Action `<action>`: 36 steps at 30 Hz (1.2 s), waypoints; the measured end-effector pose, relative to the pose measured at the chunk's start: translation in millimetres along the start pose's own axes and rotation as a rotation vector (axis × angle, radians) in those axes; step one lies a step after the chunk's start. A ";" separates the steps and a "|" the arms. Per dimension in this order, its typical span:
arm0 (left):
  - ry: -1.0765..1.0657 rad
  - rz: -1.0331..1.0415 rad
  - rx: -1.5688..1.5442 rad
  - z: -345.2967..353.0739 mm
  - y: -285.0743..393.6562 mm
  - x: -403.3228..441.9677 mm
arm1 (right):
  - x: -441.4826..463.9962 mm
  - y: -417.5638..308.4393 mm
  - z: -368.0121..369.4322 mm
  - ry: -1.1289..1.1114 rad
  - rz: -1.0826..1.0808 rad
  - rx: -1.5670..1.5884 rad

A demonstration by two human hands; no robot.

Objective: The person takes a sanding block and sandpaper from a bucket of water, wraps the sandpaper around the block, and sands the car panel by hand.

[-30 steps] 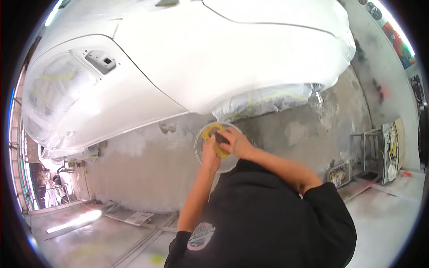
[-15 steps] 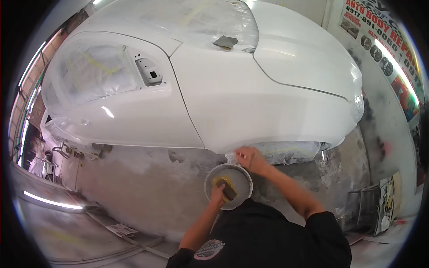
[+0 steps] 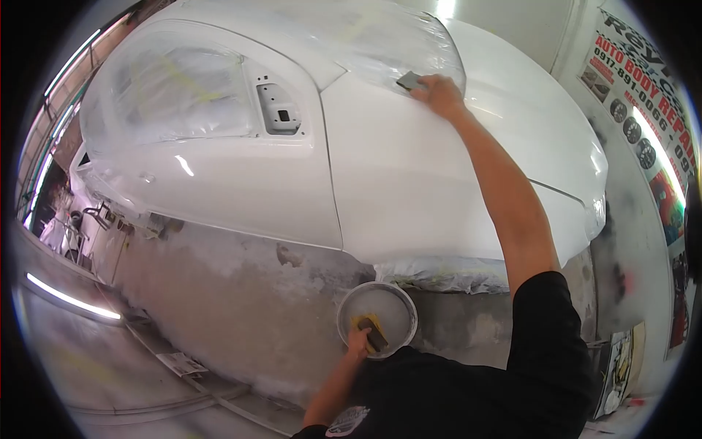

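Note:
My left hand (image 3: 358, 344) is closed on a dark sanding block with a yellow sheet around it (image 3: 376, 334), held over a round basin (image 3: 341, 311) of greyish water. My right arm stretches across the white car body (image 3: 409, 175). At the base of the plastic-covered windshield (image 3: 380, 40), my right hand (image 3: 441, 95) closes its fingers on the edge of a small grey piece of sandpaper (image 3: 409, 80). The underside of that piece is hidden, so I cannot tell whether it is lifted off the car.
Plastic sheeting covers the side window (image 3: 175, 95) and the front wheel area (image 3: 450, 274). An opening (image 3: 281, 110) shows in the door where a mirror would sit. Lettered posters (image 3: 643, 80) hang on the right wall. A stand with papers (image 3: 618, 366) is at lower right.
My right hand has moved from above the basin up to the windshield base and taken hold of the sandpaper there. My left hand stays over the basin with the block. The view has shifted slightly.

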State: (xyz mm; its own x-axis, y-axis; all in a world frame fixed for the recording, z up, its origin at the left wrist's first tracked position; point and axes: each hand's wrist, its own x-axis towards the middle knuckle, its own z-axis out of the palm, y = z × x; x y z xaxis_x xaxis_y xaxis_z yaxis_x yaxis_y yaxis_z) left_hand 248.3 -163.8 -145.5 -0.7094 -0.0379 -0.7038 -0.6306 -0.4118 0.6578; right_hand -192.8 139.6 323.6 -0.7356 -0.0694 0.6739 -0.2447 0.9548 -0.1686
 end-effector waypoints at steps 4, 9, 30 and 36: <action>-0.014 -0.004 -0.042 -11.8 -20.3 8.7 | 12.3 3.1 -4.9 -0.075 0.004 -0.017; -0.043 -0.066 0.018 -6.4 -3.5 5.5 | 0.2 8.1 -70.0 0.016 0.246 0.820; -0.126 -0.077 0.077 1.1 6.0 12.8 | -67.9 -7.2 -110.6 -0.072 0.375 1.298; -0.128 0.018 0.141 10.5 5.2 15.4 | -89.8 -15.3 -112.3 -0.155 0.339 1.357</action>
State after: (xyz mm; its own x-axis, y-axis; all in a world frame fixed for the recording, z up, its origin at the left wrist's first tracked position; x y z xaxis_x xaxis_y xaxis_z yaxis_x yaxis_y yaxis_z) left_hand 230.8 -157.0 -150.1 -0.7492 0.0758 -0.6579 -0.6492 -0.2803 0.7071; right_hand -52.0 163.6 346.5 -0.9203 -0.0109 0.3911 -0.3890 -0.0811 -0.9176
